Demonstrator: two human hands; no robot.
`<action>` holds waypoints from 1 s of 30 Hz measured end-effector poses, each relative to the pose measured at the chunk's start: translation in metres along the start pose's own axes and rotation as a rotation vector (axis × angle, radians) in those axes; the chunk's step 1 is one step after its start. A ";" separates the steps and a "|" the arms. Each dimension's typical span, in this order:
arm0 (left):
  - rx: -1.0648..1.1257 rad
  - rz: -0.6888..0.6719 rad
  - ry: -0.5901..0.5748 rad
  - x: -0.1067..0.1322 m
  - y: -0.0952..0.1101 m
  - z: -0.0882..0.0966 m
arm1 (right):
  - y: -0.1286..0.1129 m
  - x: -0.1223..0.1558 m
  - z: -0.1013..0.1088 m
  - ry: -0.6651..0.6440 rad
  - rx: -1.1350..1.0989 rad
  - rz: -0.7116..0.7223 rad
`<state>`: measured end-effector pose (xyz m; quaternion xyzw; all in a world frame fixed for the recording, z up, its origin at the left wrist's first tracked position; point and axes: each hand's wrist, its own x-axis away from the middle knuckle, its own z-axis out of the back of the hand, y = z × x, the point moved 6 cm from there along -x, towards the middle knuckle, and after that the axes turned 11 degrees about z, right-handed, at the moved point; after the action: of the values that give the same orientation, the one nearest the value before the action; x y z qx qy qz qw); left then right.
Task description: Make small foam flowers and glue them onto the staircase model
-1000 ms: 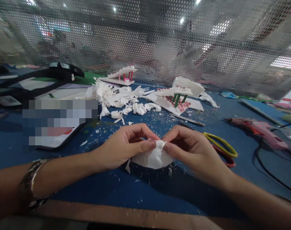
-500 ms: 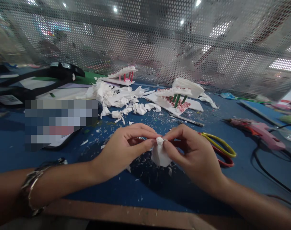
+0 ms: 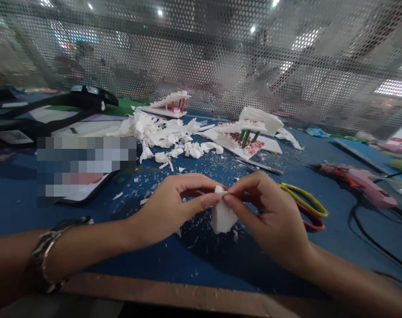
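Fingers are closing in tight on both sides at the near middle of the scene, and white paper [image 3: 223, 219] is hanging down between them. Left hand [image 3: 172, 206] is holding the gathered top of that paper, its thumb and forefinger pressing narrow against it. Right hand [image 3: 272, 214] is matching it from the other side, thumb and forefinger pinching a thin twisted end of the same paper. Whether the lower edge is touching the blue tabletop [image 3: 148, 267], you cannot tell.

Around the left wrist a bracelet [image 3: 43, 258] is sitting. Just beyond the right hand, scissors [image 3: 315, 198] are showing their yellow and red handles, and farther right a pink glue gun [image 3: 369, 181] is lying with its nozzle pointing left. A slim metal tool [image 3: 263, 166] is resting a little farther off.

On the far side, torn white scraps [image 3: 164, 128] are heaping up left of centre. Behind them a small model with red posts [image 3: 169, 99] is standing; to the right, another with green posts [image 3: 245, 132] is standing near a folded white stack [image 3: 270, 121]. Over on the left, a black strap [image 3: 104, 98] is lying beyond a flat, mostly pixelated object [image 3: 84, 192]. At the back a perforated screen [image 3: 187, 57] is rising across everything.
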<state>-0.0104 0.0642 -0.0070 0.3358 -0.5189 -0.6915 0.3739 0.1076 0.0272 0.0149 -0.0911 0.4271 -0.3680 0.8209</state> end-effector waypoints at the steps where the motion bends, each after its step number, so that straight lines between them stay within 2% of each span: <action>1: 0.029 0.036 0.004 -0.001 -0.002 0.000 | -0.002 -0.001 0.000 -0.009 0.026 0.035; 5: 0.102 0.101 0.001 -0.003 -0.007 0.000 | -0.008 -0.002 -0.002 -0.087 0.100 0.156; 8: 0.194 0.172 -0.006 -0.005 -0.012 0.000 | -0.002 -0.002 -0.002 -0.069 -0.018 0.041; 11: 0.385 0.219 -0.028 -0.008 -0.016 0.001 | 0.007 -0.002 -0.002 -0.007 -0.204 -0.100; 14: 0.532 0.206 -0.042 -0.011 -0.016 0.001 | 0.013 -0.002 -0.008 -0.056 -0.310 -0.176; 17: 0.513 0.185 -0.013 -0.011 -0.016 0.003 | 0.016 -0.001 -0.016 -0.159 -0.335 -0.235; 20: 0.445 0.159 -0.011 -0.009 -0.015 0.002 | 0.021 0.000 -0.020 -0.188 -0.368 -0.328; 24: 0.442 0.156 0.014 -0.009 -0.016 0.004 | 0.024 0.001 -0.025 -0.240 -0.521 -0.436; 26: 0.444 0.170 0.022 -0.012 -0.017 0.006 | 0.024 0.001 -0.025 -0.286 -0.513 -0.427; 28: 0.402 0.167 0.035 -0.014 -0.017 0.009 | 0.023 0.000 -0.019 -0.302 -0.378 -0.341; 30: 0.297 0.151 0.074 -0.014 -0.015 0.013 | 0.020 -0.004 -0.005 -0.204 -0.166 -0.199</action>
<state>-0.0170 0.0855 -0.0169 0.3725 -0.6249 -0.5644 0.3902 0.1126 0.0454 0.0049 -0.2375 0.3593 -0.3995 0.8092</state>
